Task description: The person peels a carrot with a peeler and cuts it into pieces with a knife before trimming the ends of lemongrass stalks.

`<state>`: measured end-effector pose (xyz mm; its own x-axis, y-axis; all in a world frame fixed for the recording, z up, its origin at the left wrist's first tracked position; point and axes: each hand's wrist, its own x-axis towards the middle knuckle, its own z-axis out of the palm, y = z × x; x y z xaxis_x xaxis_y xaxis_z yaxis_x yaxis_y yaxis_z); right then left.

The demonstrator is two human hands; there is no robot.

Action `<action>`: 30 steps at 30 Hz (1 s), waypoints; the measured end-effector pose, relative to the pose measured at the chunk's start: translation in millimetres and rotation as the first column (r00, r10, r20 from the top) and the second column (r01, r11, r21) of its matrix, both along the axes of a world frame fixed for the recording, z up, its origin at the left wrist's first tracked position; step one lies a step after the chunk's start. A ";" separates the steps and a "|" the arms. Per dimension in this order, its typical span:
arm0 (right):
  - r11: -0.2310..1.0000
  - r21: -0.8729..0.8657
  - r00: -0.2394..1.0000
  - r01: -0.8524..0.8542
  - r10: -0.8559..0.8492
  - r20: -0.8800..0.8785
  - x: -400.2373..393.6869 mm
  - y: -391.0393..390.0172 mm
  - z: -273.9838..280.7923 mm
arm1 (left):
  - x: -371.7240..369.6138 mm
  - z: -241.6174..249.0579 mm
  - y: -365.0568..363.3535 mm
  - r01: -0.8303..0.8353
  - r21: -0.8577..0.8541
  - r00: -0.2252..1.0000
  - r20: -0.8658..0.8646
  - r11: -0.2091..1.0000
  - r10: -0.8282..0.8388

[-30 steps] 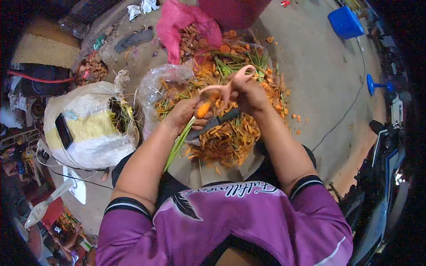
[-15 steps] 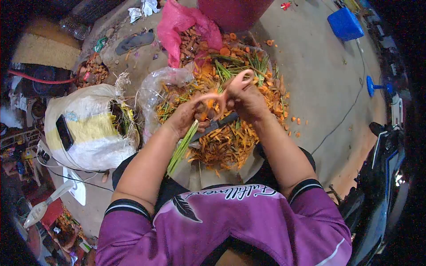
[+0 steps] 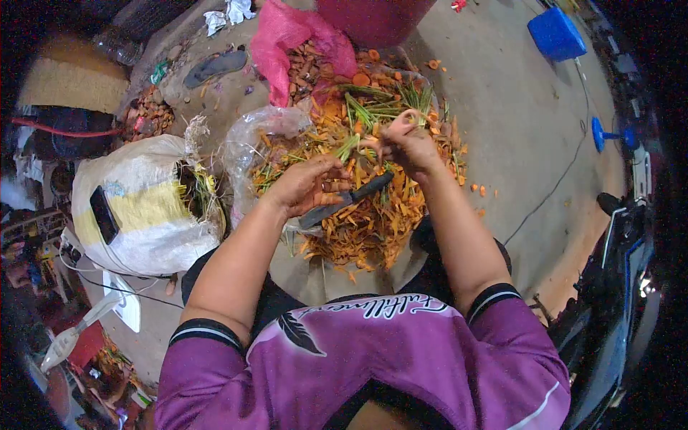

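Observation:
My left hand [image 3: 309, 185] is open, palm turned inward and fingers apart, with nothing visible in it. It hovers just above a knife [image 3: 373, 186] with a dark handle, whose broad blade points to the lower left. Closed fingers of my right hand [image 3: 416, 150] grip a pinkish stretchy band [image 3: 405, 120]; one loop stands up above the hand and another part hangs to its left. Below both hands spreads a pile of orange peelings and cut pieces [image 3: 365, 233]. Green stalks [image 3: 347, 147] lie on the pile between the hands.
A white and yellow sack [image 3: 143, 236] with a phone [image 3: 104, 215] on it stands at left. Clear plastic [image 3: 251, 143] edges the pile. Beyond are a pink mesh bag [image 3: 276, 43] and a red tub [image 3: 376, 18]. A blue container [image 3: 555, 36] and a cable [image 3: 552, 193] are at right.
The band was stretched between both hands; now only my right hand holds it. The green stalk bundle has left my left hand, which has opened. My right hand moved slightly right.

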<state>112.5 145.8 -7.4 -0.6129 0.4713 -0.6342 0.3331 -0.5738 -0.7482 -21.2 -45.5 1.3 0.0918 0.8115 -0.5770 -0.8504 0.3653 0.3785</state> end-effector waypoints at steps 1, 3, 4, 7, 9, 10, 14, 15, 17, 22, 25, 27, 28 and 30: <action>0.998 0.042 0.999 -0.051 0.051 0.004 -0.4 -6.9 -1.0 | -0.5 -2.1 -0.1 0.010 -0.051 0.998 -0.064 0.999 -0.014; 0.970 0.193 0.972 -0.150 0.109 0.208 4.5 -1.4 -30.4 | -0.6 -5.7 0.0 0.025 -0.153 0.981 -0.189 0.988 -0.054; 0.943 0.262 0.944 -0.208 0.122 0.307 7.7 6.1 -53.0 | -1.1 -9.9 -0.2 -0.004 -0.141 0.953 -0.302 0.990 -0.039; 0.816 0.476 0.842 -0.327 0.024 0.538 15.1 16.2 -81.2 | -6.6 -22.1 -4.2 -0.076 -0.100 0.866 -0.500 0.992 0.015; 0.601 0.555 0.715 -0.576 0.040 0.698 11.6 7.4 -78.2 | -19.1 -25.9 -8.2 -0.118 -0.082 0.876 -0.478 0.990 0.065; 0.488 0.604 0.725 -0.630 0.090 0.683 7.0 0.8 -83.1 | -23.1 -22.7 -8.9 -0.128 -0.110 0.885 -0.462 0.986 0.064; 0.216 0.714 0.743 -0.666 0.281 0.608 -28.7 -40.0 -97.8 | -36.1 -9.6 -16.2 -0.133 -0.143 0.919 -0.387 0.981 0.069; 0.096 0.648 0.641 -0.756 0.312 0.701 -43.9 -44.4 -108.0 | -40.3 -7.8 -19.8 -0.120 -0.134 0.926 -0.372 0.984 0.063; 0.006 0.447 0.413 -0.895 0.391 0.822 -67.5 -52.9 -112.0 | -40.9 4.9 -19.7 -0.175 -0.131 0.888 -0.448 0.976 0.100; -0.102 0.418 0.337 -0.903 0.436 0.835 -75.0 -57.1 -124.3 | -48.6 16.9 -27.1 -0.227 -0.129 0.860 -0.492 0.965 0.136; -0.172 0.512 0.375 -0.841 0.496 0.783 -70.6 -74.2 -75.0 | -49.9 -21.7 -32.1 -0.262 -0.131 0.653 -0.754 0.956 0.076; -0.259 0.614 0.366 -0.745 0.610 0.702 -55.4 -85.6 -62.9 | -42.2 -4.1 -28.0 -0.278 -0.242 0.706 -0.707 0.930 0.028; -0.376 0.548 0.268 -0.747 0.585 0.766 -53.0 -95.6 -28.1 | -38.0 4.3 -25.2 -0.280 -0.295 0.731 -0.682 0.913 0.004; -0.378 0.702 0.349 -0.604 0.666 0.660 -42.2 -108.1 24.4 | -38.0 -30.3 -26.5 -0.102 -0.256 0.861 -0.506 0.961 -0.044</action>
<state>70.3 37.8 17.0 -0.9531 -0.1781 -0.2448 -0.0730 0.9201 -0.3848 -59.2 -71.9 -29.0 -0.2906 0.6191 -0.7296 -0.5814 0.4914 0.6485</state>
